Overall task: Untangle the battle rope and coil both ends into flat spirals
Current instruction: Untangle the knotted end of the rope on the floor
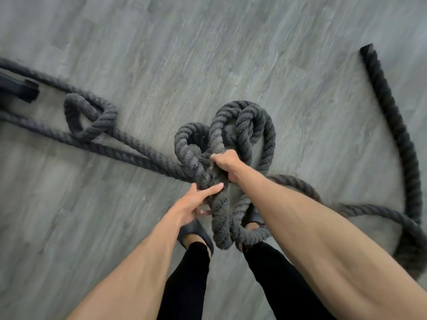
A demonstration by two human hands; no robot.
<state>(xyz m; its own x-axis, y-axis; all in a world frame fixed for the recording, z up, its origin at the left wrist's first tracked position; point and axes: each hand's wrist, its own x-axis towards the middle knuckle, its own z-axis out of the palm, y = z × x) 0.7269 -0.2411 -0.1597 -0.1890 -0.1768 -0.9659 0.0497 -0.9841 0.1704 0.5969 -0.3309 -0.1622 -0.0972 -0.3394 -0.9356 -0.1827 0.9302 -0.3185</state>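
Note:
A thick dark grey battle rope [245, 125] lies in a tangle of loops on the floor in front of my feet. My right hand [227, 165] is closed on a strand at the top of the knot. Just below, my left hand [196, 204] grips a lower loop, its index finger stretched across the rope. Two strands [129, 144] run away to the left, with a smaller loose knot [90, 116] on them. One free end [390, 116] with a black cap curves up at the right.
The floor [208, 54] is grey wood-look planking. A black anchor bracket [18, 88] sits at the left edge where the strands lead. My feet in dark slippers [196, 234] stand right under the tangle, legs in black trousers.

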